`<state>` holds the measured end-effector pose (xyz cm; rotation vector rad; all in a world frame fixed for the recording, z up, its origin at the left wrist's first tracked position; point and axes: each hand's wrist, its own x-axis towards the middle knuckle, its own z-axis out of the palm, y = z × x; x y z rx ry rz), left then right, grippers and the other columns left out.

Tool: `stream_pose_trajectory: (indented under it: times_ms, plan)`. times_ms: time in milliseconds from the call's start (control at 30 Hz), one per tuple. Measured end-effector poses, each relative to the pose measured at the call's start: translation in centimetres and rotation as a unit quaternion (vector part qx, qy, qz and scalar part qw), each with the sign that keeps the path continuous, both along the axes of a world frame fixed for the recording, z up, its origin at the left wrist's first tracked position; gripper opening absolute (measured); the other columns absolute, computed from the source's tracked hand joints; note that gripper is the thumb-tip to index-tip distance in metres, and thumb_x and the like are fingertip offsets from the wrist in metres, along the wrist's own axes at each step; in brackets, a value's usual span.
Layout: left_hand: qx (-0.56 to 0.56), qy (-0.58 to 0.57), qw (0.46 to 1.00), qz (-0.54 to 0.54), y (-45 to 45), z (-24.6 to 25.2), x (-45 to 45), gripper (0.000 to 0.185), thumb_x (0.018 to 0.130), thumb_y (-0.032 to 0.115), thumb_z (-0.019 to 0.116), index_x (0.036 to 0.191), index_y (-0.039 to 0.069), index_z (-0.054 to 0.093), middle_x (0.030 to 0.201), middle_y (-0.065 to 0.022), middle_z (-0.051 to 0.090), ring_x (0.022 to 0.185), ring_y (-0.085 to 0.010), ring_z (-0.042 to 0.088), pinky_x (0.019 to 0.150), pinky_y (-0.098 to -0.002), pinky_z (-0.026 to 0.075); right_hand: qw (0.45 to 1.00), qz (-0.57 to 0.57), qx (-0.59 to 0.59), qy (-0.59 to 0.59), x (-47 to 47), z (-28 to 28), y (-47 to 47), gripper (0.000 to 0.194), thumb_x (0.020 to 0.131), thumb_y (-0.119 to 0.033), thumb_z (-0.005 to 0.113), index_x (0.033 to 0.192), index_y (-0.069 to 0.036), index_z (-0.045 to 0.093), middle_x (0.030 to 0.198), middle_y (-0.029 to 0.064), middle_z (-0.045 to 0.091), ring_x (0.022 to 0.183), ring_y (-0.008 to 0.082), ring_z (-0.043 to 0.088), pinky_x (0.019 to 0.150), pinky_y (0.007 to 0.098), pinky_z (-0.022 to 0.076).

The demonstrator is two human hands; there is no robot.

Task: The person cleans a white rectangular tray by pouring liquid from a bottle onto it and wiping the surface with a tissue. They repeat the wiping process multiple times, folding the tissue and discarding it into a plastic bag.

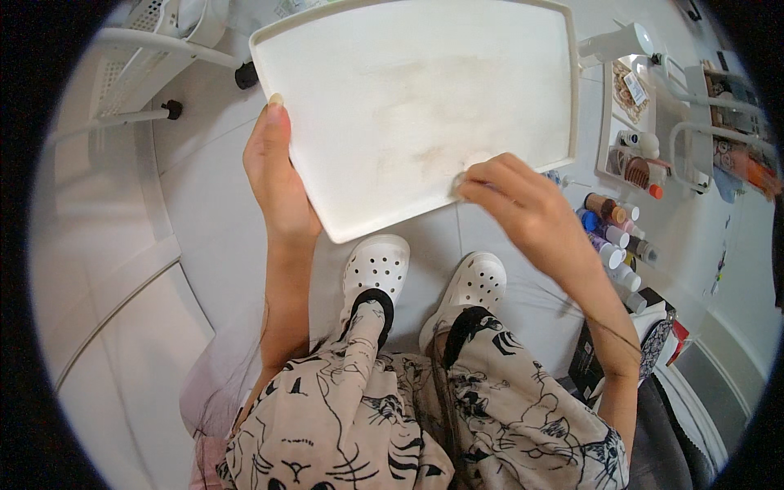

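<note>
A shallow white rectangular tray point(429, 92) with a raised rim is held up before me, its inner face toward me. Brownish smears mark its middle and lower part. My left hand point(274, 165) grips the tray's left side, thumb over the rim and the other fingers hidden behind. My right hand point(520, 196) is at the lower rim, right of the middle, its fingers curled and the fingertips against the tray. Something small and pale may be pinched there; blur and the fingers hide what it is.
Below the tray are my white clogs point(376, 266) on the tiled floor point(214, 184). Several bottles point(612, 245) stand at the right, near a white tray point(603, 138) holding a comb point(637, 173). A wheeled white rack point(171, 46) is at upper left.
</note>
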<state>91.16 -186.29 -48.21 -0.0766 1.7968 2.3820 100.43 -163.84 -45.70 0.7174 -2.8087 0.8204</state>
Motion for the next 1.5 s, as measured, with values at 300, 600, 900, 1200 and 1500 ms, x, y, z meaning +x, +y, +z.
stream_pose_trajectory:
  times_ms: [300,600,900,1200,1500]
  plan:
    - [0.024,-0.05,0.996,-0.076,-0.3,-2.8,-1.1,0.043,0.101,0.031,0.041,0.118,-0.008,0.048,0.106,-0.0157,0.061,0.092,-0.0162,0.064,0.075,-0.0268,0.056,0.982,-0.006,-0.109,-0.154,0.8,-1.2,2.8,0.014,0.076,-0.002,0.066,0.089,0.001,0.067,0.09,0.0088,0.065,0.082,0.0248,0.064,0.07,0.0325,0.0543]
    - [0.085,-0.154,0.965,-0.196,-0.6,-8.5,-4.5,0.044,0.099,0.029,0.047,0.122,-0.008,0.05,0.11,-0.0154,0.062,0.094,-0.0161,0.065,0.076,-0.0293,0.058,0.954,-0.048,-0.15,-0.257,2.0,-3.6,-0.2,0.014,0.08,-0.004,0.066,0.094,0.001,0.066,0.091,0.0129,0.064,0.083,0.0288,0.064,0.073,0.0359,0.0538]
    - [-0.056,-0.121,0.914,-0.384,4.1,-7.6,-13.5,0.044,0.095,0.033,0.057,0.118,-0.005,0.057,0.103,-0.0082,0.063,0.084,-0.012,0.063,0.068,-0.0239,0.055,0.925,-0.171,-0.229,-0.248,0.6,-3.8,-4.6,0.013,0.08,0.001,0.063,0.092,0.003,0.066,0.088,0.017,0.064,0.079,0.0312,0.064,0.07,0.0359,0.0525]
    - [-0.311,0.01,0.743,-0.592,12.8,-5.6,-17.6,0.071,0.081,0.057,0.065,0.122,-0.001,0.059,0.111,-0.0125,0.061,0.102,-0.0163,0.059,0.078,-0.0253,0.051,0.486,-0.237,-0.703,-0.462,-1.6,-3.5,0.6,0.027,0.092,-0.005,0.059,0.117,0.003,0.06,0.105,0.0106,0.066,0.089,0.0164,0.066,0.08,0.0274,0.0549]
    - [-0.154,0.175,0.969,-0.087,7.2,-7.6,-14.7,0.043,0.1,0.035,0.044,0.111,-0.002,0.063,0.097,-0.0093,0.065,0.092,-0.0168,0.062,0.086,-0.0295,0.047,0.611,-0.229,-0.652,-0.387,-3.0,-3.4,1.4,0.025,0.095,-0.006,0.053,0.118,0.0,0.058,0.108,0.0075,0.064,0.094,0.0137,0.063,0.082,0.0279,0.0526]
